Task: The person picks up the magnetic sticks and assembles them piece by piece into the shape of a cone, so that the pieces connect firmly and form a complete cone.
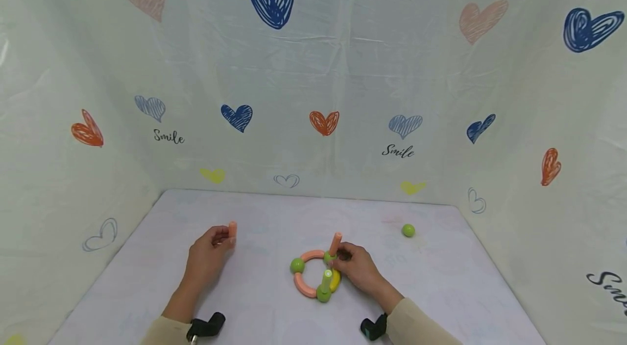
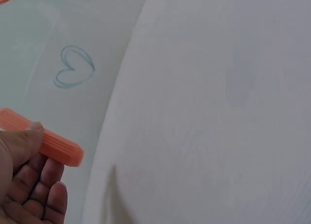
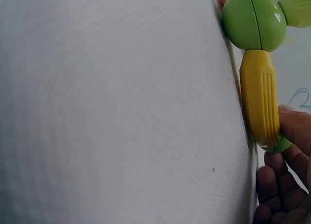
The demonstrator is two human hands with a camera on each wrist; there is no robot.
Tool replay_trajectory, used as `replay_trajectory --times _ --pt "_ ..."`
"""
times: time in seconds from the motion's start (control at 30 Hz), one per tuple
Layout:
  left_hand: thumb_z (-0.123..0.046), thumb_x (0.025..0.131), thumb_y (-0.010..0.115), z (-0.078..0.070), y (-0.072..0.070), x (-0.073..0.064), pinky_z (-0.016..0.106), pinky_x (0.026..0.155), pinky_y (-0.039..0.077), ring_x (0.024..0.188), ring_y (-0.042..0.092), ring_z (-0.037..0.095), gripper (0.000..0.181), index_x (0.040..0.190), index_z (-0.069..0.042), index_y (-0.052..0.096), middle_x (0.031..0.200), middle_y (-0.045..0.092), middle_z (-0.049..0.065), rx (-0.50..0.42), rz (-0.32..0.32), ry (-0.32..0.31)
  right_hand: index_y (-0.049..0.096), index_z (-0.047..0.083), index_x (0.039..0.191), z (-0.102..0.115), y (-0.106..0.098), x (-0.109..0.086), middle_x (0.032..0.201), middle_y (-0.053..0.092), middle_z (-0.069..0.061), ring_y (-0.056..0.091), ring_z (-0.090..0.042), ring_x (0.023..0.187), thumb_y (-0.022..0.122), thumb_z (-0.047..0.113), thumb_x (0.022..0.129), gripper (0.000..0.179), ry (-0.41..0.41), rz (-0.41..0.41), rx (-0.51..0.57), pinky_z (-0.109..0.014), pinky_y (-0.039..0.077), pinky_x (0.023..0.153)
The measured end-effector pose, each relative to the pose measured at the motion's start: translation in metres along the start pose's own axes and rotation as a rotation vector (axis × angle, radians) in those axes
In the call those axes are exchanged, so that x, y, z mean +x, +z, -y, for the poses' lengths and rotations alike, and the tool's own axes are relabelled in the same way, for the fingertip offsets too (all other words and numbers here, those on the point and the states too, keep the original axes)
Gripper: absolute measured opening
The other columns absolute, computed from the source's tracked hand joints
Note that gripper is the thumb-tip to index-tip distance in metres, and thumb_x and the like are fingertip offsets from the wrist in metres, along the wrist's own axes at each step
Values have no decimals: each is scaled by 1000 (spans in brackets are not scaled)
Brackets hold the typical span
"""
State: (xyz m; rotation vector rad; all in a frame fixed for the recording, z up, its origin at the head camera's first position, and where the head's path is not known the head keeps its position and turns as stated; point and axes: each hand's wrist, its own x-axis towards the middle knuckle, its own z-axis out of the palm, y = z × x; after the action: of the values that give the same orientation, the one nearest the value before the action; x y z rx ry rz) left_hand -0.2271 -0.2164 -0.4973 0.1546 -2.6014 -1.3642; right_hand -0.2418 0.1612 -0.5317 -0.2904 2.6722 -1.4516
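My left hand (image 1: 208, 258) pinches a short orange building rod (image 1: 232, 229) with ridged sides, its far end sticking out past the thumb (image 2: 33, 131). A ring of curved pieces and green balls lies on the table: two orange curves, one yellow curve (image 3: 260, 97) and three balls. My right hand (image 1: 361, 270) is at the ring's far right, thumb and fingertips pinching the green ball (image 3: 282, 145) at the end of the yellow curve. From that ball an orange rod (image 1: 335, 244) stands up, slightly tilted. A light green rod (image 1: 326, 281) rises from the nearest ball (image 1: 323, 295).
One loose green ball (image 1: 409, 230) lies on the white table (image 1: 264, 236), toward its back right. Pale sheeting (image 1: 313, 62) printed with hearts surrounds the back and sides. Black wrist mounts (image 1: 208, 326) sit at both sleeves.
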Motion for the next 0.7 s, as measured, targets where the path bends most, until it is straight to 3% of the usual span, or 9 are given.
replay_trajectory --times 0.33,0.7 --pt "-15 98 76 -37 42 -15 26 87 53 106 68 21 27 123 -7 70 110 76 5 -73 6 101 74 9 114 2 -1 -1 101 70 0 60 -15 91 80 22 92 27 -21 -5 -21 -27 52 78" --pt "-13 95 78 -62 83 -34 27 85 55 101 67 15 22 116 -12 71 103 74 -3 -105 85 177 74 9 113 2 0 -1 101 70 -2 59 -16 91 82 24 90 28 -26 -9 -14 -29 52 78"
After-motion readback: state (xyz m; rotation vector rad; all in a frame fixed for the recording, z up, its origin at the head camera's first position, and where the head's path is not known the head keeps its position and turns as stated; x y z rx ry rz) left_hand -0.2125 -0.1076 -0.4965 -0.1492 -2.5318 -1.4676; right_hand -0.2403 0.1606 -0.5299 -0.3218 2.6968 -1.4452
